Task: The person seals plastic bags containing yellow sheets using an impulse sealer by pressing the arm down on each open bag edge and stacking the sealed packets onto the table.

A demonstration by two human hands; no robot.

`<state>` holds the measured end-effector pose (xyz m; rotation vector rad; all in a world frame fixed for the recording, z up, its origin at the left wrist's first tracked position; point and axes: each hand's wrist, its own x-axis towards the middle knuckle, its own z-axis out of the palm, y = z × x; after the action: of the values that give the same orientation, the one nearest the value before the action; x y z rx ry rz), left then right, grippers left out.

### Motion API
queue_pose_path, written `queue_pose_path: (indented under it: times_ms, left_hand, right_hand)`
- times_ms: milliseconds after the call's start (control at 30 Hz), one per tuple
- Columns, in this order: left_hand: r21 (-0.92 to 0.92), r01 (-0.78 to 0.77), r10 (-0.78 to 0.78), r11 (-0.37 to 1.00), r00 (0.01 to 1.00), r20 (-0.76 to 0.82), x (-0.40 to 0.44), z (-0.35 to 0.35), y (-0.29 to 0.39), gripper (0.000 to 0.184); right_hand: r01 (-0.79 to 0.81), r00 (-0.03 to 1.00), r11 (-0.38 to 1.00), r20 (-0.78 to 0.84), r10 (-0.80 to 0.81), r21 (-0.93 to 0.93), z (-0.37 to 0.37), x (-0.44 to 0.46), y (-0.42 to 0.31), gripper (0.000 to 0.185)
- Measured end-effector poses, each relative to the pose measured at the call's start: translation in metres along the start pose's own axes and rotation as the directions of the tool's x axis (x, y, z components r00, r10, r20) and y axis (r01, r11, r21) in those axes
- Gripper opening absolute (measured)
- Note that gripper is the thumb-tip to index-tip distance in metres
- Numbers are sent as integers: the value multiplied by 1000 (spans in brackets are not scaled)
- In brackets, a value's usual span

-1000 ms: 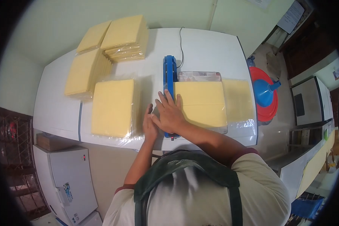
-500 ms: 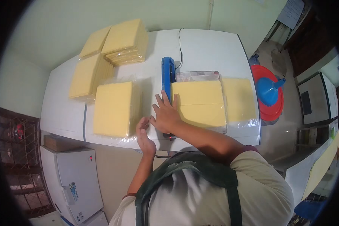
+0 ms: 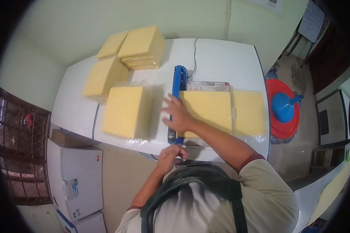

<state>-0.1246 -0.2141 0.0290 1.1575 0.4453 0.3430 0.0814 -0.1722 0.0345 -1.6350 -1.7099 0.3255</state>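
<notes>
My right hand (image 3: 178, 114) lies over the blue impulse sealer (image 3: 177, 79), its fingers spread across the bar and out past its left side. To the right of the sealer, a clear plastic bag of yellow sheets (image 3: 206, 101) rests flat, its left edge against the bar and partly under my right forearm. At the table's front edge, just below the sealer's near end, my left hand (image 3: 172, 156) is closed with curled fingers. Whatever it may hold is hidden. Left of the sealer stands a wrapped stack of yellow sheets (image 3: 123, 110).
More wrapped yellow stacks (image 3: 140, 40) stand at the back left of the white table (image 3: 214, 58). Another flat yellow packet (image 3: 249, 112) lies at the right edge. A cord (image 3: 195, 54) runs back from the sealer. Beyond the table are a red lid with a blue funnel (image 3: 282, 106).
My left hand has moved right, from beside the yellow stack to the sealer's near end, and its fingers have curled. My right hand stays spread over the sealer. The view has shifted slightly.
</notes>
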Motion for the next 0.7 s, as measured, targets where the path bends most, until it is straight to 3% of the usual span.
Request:
queue_pose_path:
  times_ms: [33,67,100,133,167,233,333,400,467,533,600,633,700]
  left_hand:
    - [0,5,-5,1000,1000,-8,2,6,-3,39]
    - [11,152,-152,988,988,35,4,12,-7,38]
    - [26,295,-296,955,952,77,6,18,-10,38]
    - [21,299,-300,954,951,73,8,22,-15,38]
    - [-21,389,-383,921,915,126,14,23,-22,39]
    - [-130,545,-505,828,827,249,24,20,-39,45]
    - [-272,591,-495,759,796,348,39,22,-53,51]
    - [-333,605,-501,723,791,350,47,18,-62,50]
    - [-395,621,-509,677,783,358,45,15,-60,50]
    - [-489,458,-489,742,869,73,30,17,-39,46]
    - [-496,442,-459,748,883,95,14,-2,-18,47]
    - [-430,386,-369,816,921,126,5,-16,-13,47]
    - [-293,303,-279,907,953,122,-17,-43,18,50]
  right_hand:
    - [56,990,994,-132,-42,99,-7,6,13,44]
    - [125,939,986,-333,-82,108,-20,12,32,40]
    - [62,910,930,-404,97,363,-41,20,42,34]
    - [-68,843,979,-514,159,192,-50,18,63,28]
    - [-166,843,971,-487,229,170,-61,13,86,29]
    - [-476,879,806,-191,436,-352,-79,-6,121,37]
    - [-522,851,754,-178,495,-400,-100,-39,109,47]
    - [-663,731,673,-92,676,-328,-114,-63,78,50]
    - [-677,671,662,99,734,-321,-119,-90,64,53]
    - [-627,714,734,184,675,-260,-107,-128,62,48]
    - [-528,848,831,142,510,173,-103,-143,3,39]
    - [-533,846,830,143,514,164,-94,-152,-13,39]
    - [-741,638,381,404,655,553,-72,-165,-41,39]
